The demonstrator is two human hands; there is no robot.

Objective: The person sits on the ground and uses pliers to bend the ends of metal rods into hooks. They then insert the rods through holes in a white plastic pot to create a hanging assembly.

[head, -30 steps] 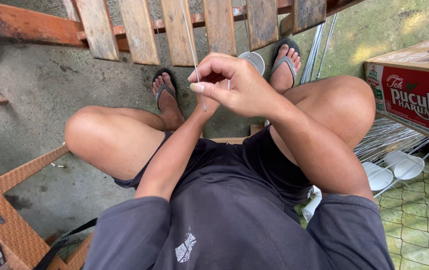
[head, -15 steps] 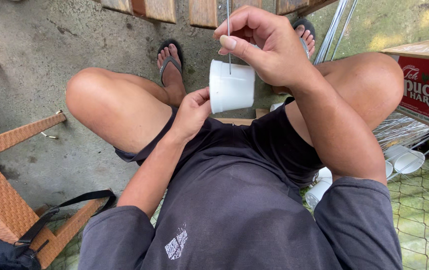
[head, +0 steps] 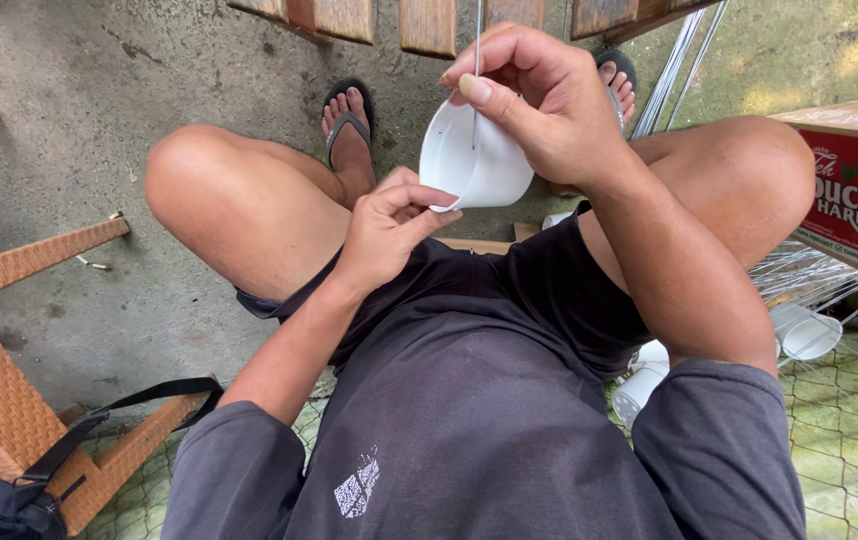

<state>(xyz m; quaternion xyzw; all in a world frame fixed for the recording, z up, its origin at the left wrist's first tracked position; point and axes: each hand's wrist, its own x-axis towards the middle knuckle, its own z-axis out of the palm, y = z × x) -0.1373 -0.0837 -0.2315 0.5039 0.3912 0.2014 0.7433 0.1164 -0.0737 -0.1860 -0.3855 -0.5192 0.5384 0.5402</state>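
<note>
cup [head: 474, 160], white, held above our knees. left hand [head: 389, 225] pinches its lower rim; right hand [head: 539, 95] grips the upper rim and a thin wire [head: 478, 40] running down into it. more cups [head: 809, 335] lie right.

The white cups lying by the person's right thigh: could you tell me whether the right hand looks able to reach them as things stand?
Probably not at once: the right hand is pinching a thin wire in the white cup. The spare cups lie uncovered.
</note>
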